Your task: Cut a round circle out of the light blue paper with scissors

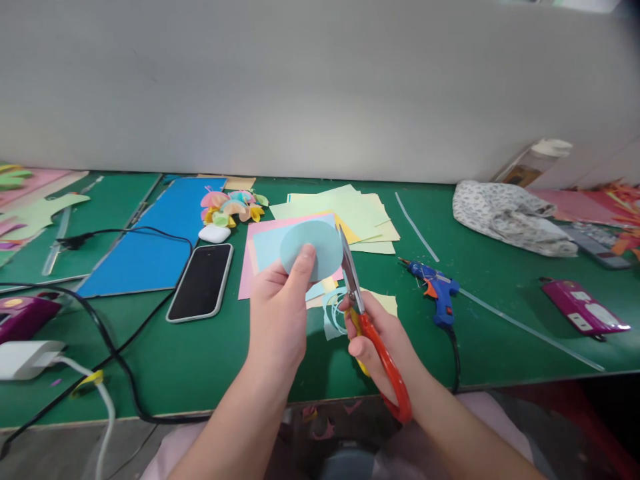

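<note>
Our left fingers (309,252) clamp the disc (325,241). Our right fingers (361,345) grip the scissors (367,323) beside it.

Open green tabletop (485,360) right of hands, beyond glue gun (435,287)

Pale-blue paper disc (327,241): round, raised | red-handled scissors (369,327): tilted, blades at disc's edge

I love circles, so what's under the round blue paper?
Under the round blue paper, bits of a light blue sheet, pink sheet and yellow sheet peek out. What it covers can't be seen.
</note>
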Demonstrator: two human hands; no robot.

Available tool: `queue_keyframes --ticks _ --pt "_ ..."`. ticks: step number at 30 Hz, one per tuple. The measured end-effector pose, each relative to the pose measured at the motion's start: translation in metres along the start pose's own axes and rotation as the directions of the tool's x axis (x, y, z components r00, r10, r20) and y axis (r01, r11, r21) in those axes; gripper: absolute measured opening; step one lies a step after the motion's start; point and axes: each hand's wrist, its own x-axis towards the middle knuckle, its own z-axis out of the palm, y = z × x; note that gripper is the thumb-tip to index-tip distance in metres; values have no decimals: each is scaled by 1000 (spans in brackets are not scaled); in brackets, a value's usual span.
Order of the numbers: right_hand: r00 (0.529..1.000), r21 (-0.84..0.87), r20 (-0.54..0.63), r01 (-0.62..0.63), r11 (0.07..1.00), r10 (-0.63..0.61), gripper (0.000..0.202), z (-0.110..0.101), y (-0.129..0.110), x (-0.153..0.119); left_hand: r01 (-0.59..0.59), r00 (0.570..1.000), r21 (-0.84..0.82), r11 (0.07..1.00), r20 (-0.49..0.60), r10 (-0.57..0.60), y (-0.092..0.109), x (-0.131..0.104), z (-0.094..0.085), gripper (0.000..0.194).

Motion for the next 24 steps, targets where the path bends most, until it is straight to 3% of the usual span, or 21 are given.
queue_keyframes --ticks 24 --pt "998 18 -5 -66 998 66 84 2 -4 0 -38 999 40 998 -18 38 -1 4 -6 20"
